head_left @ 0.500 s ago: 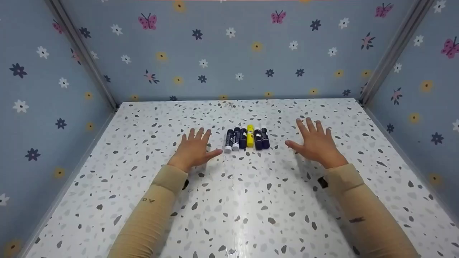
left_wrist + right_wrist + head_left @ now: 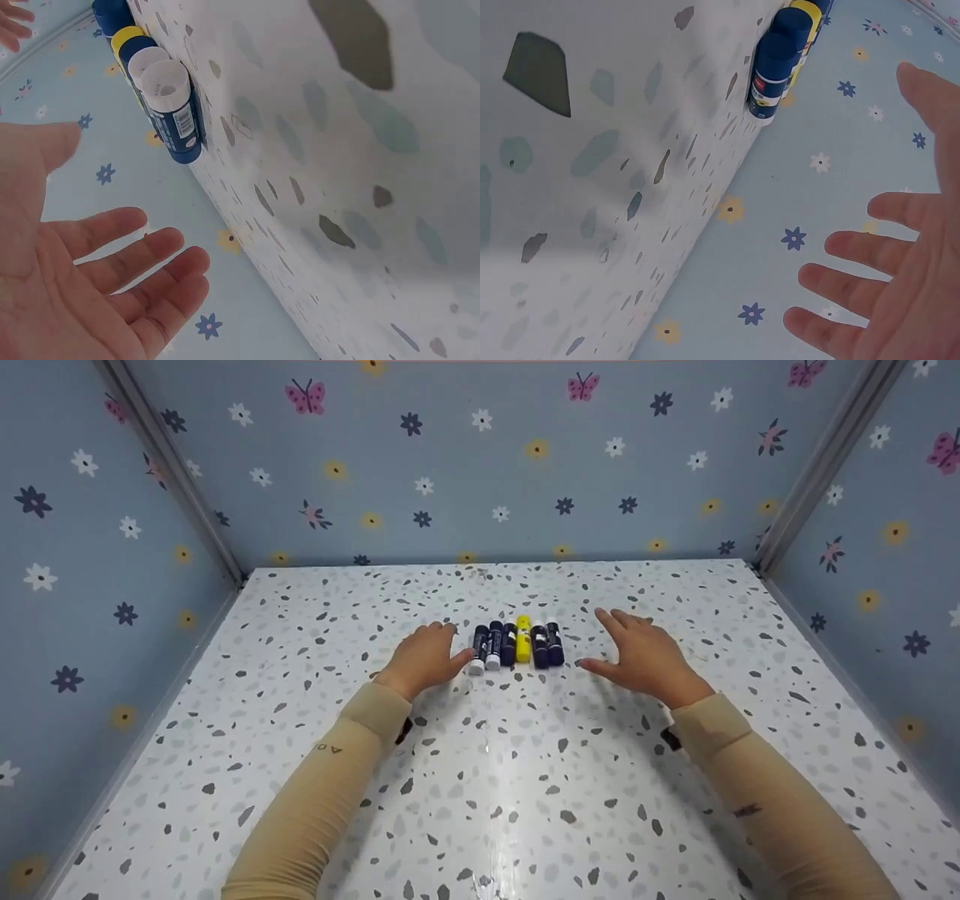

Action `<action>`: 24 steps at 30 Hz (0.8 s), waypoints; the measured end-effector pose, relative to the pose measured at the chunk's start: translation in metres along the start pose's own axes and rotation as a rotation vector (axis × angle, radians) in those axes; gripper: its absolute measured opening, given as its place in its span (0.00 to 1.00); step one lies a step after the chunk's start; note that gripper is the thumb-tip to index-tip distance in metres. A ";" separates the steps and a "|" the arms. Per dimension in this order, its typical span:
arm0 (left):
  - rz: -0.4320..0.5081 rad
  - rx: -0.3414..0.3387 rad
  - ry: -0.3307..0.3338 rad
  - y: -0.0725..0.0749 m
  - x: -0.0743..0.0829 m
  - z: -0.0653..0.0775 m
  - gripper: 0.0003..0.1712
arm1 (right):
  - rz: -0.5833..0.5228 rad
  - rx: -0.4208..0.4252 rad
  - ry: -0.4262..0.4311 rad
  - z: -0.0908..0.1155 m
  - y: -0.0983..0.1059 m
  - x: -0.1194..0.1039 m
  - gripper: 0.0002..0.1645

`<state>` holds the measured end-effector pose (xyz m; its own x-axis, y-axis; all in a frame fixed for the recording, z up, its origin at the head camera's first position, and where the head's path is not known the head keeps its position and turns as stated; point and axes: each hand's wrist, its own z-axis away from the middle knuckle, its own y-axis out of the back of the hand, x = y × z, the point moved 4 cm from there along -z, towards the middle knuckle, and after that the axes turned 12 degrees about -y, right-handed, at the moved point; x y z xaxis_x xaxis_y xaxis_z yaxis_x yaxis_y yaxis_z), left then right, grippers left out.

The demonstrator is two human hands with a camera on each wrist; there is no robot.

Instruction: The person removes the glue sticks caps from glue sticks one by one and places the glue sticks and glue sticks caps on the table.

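Several glue sticks lie side by side in a row on the speckled table (image 2: 487,780). One is a yellow glue stick (image 2: 523,639); the others are dark blue, and the leftmost glue stick (image 2: 478,649) has a white end towards me. Just left of the row is my left hand (image 2: 421,660), its thumb tip close to that white end. My right hand (image 2: 645,656) hovers to the right with fingers spread, a gap away from the rightmost glue stick (image 2: 554,643). Both palms face the row, and neither holds anything; the right wrist view shows the blue glue stick (image 2: 769,75) beyond the fingers.
A light-blue back wall (image 2: 487,457) with flowers and butterflies rises behind the table. Matching side walls, the left wall (image 2: 90,585) and the right wall (image 2: 892,562), close in both sides, with grey metal posts at the corners.
Both hands have moved inward towards the glue sticks, and their fingers have drawn closer together. The row of glue sticks keeps its arrangement; the head view has tilted slightly.
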<state>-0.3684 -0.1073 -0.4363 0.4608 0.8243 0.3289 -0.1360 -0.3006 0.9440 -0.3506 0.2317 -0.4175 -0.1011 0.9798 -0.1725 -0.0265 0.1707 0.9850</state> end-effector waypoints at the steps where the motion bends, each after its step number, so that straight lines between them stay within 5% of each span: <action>1: 0.014 0.002 0.007 0.000 0.000 -0.002 0.42 | -0.002 0.005 0.009 0.000 0.000 -0.001 0.60; 24: 0.106 -0.015 0.048 -0.026 0.024 -0.025 0.22 | 0.014 0.049 0.054 0.006 -0.006 -0.013 0.55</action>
<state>-0.3758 -0.0679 -0.4524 0.4008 0.8103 0.4276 -0.1948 -0.3806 0.9040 -0.3433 0.2188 -0.4214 -0.1549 0.9752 -0.1579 0.0240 0.1635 0.9862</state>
